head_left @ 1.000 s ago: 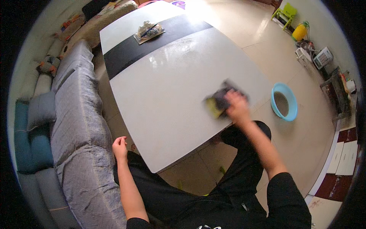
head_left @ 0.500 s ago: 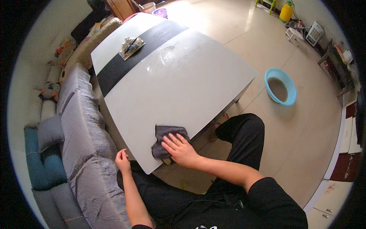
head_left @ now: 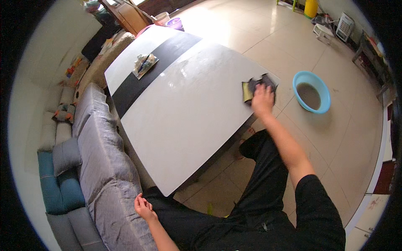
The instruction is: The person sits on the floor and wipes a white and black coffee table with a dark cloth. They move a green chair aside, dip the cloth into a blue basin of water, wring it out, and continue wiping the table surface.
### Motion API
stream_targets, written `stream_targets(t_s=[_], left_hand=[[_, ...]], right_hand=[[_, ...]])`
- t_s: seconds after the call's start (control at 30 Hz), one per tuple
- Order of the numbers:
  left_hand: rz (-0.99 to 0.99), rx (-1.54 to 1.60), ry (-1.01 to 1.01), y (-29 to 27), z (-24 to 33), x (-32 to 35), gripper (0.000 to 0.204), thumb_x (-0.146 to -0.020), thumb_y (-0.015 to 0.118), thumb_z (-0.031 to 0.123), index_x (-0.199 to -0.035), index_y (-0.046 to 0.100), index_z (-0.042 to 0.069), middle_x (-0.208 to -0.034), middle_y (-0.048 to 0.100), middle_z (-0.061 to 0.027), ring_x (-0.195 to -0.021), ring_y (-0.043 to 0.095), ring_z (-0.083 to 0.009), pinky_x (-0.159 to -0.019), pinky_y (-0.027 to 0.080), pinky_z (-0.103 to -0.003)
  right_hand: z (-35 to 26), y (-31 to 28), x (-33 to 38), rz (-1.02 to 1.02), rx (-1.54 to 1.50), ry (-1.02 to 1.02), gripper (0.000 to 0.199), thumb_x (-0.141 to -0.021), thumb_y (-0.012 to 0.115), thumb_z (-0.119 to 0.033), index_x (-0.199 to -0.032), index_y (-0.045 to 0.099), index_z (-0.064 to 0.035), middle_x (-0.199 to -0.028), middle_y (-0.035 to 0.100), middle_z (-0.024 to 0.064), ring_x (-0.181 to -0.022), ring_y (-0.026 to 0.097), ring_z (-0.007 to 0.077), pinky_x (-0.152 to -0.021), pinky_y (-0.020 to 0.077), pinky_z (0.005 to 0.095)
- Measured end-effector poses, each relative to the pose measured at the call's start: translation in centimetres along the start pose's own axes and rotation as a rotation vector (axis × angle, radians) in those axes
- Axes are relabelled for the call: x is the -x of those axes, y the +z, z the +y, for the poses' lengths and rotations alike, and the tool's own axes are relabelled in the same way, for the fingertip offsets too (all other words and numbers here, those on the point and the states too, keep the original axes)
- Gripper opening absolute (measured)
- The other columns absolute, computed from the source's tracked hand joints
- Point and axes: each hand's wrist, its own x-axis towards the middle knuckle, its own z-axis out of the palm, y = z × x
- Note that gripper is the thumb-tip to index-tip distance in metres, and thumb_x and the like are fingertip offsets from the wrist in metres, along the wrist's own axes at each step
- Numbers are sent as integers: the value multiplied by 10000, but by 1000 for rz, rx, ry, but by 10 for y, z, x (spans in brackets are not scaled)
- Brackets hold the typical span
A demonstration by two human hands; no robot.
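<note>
Where the dark cloth [head_left: 253, 85] lies, at the white table's [head_left: 188, 121] right corner, my right hand [head_left: 263, 99] rests on it, fingers extended, grip unclear. Left hand [head_left: 145, 208]: half-curled, empty. Tabletop: shiny streaks; share wiped or left, I cannot tell.

White table [head_left: 188, 117], crossed by a black band [head_left: 135, 87]
Near its right corner, a dark grey cloth [head_left: 251, 85] is bordered by yellow; beyond, a light-blue basin [head_left: 317, 78] is seen; along the left edge, the sofa [head_left: 102, 154] is mottled in grey.
</note>
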Motion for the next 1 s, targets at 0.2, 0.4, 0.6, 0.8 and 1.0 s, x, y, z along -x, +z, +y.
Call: stream_targets(t_s=[0.2, 0.4, 0.6, 0.8, 1.0], left_hand=[[-65, -178, -233, 31, -34, -10, 189, -920, 459, 175, -982, 557, 26, -623, 452, 18, -414, 322, -42, -344, 250, -193], [8, -239, -186, 53, -37, -12, 222, -922, 438, 171, -1059, 507, 11, -649, 438, 26, -437, 347, -41, -356, 257, -196], [-120, -266, -217, 46, -45, -2, 305, -917, 452, 199, -1146, 473, -1, -791, 547, -10, -503, 438, -49, -372, 289, -189], [-104, -332, -179, 50, -46, 2, 347, -917, 450, 181, -1204, 417, -12, -1037, 567, -99, -871, 564, -164, -708, 459, -279], [-103, -349, -74, 55, -50, 5, 338, -922, 429, 144, -1217, 383, -14, -1069, 538, -118, -953, 528, -186, -835, 410, -307]], right_hand=[[-141, -36, 169, 84, -328, -669, 407, -776, 469, -148, -1131, 485, 49, -1186, 494, 232, -1137, 452, 383, -966, 306, 544], [-113, -54, 136, -354, -479, -1212, 503, -735, 589, -125, -1226, 481, -137, -1344, 397, 76, -1264, 338, 278, -1062, 228, 440], [-30, -53, 46, -421, -348, -1093, 810, -646, 734, -200, -1343, 327, -271, -1436, 241, 0, -1327, 209, 246, -1090, 191, 436], [36, -38, 3, -241, -412, -1090, 657, -703, 619, -49, -1289, 416, -268, -1389, 344, -24, -1286, 308, 236, -1078, 233, 408], [105, 10, -77, -168, -220, -322, 501, -808, 394, -93, -1309, 375, -74, -1408, 289, 133, -1272, 306, 339, -1061, 214, 431]])
